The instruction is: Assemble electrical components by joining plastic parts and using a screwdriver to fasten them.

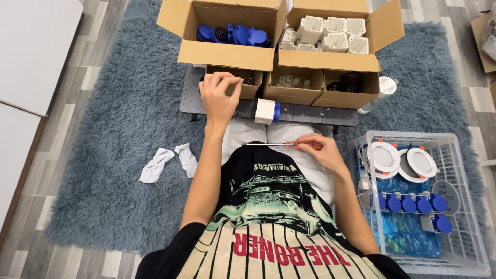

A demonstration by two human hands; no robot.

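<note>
On the low table, 12 o'clock: small box (247, 82), white-and-blue part (267, 111).
Left hand (219, 95): your fingers pinched narrow at the box; contents hidden.
Right hand (321, 150): you grip the screwdriver (274, 144), shaft pointing 9 o'clock.
Basket (465, 206): 3 o'clock.

The left hand (219, 95) hides whatever its pinched fingertips hold; the small box (247, 82) behind holds parts too small to tell. The basket (467, 206) is cut off at the bottom edge

five open cardboard boxes (235, 54) stand in two rows: two large behind, three small in front. one screwdriver (281, 144). one white-and-blue block (267, 111). two white socks (170, 161) on the rug. one wire basket (465, 206) holding three round white lamps (403, 160) and about six blue caps (408, 203).
</note>
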